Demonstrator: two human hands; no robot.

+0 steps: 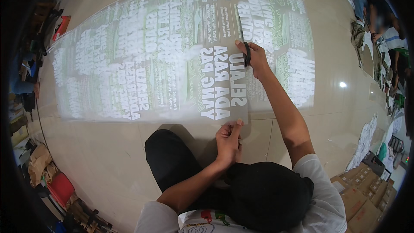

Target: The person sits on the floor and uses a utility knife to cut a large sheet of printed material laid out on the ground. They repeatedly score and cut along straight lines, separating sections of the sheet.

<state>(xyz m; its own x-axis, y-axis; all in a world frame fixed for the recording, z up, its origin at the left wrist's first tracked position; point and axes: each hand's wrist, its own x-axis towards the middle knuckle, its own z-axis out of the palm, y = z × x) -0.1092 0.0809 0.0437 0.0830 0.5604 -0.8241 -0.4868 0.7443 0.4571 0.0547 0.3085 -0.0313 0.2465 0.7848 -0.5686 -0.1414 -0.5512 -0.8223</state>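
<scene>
A large translucent printed film sheet [181, 90], covered with white mirrored lettering and faint green print, lies spread on the tiled floor. My right hand [257, 59] grips black-handled scissors [247, 54] at a cut line running across the film, the blades pointing toward its far edge. To the right of that line lies another part of the film [276, 97], partly under the left one's edge. At the near corner beside the cut, my left hand [228, 141] pinches the film's edge between thumb and fingers.
Cardboard boxes [366, 190] stand at the lower right. A red chair seat [61, 187] and brown paper [41, 164] are at the lower left. Another person [375, 11] sits at the upper right near crumpled material. A red object [62, 26] lies beyond the film's left end.
</scene>
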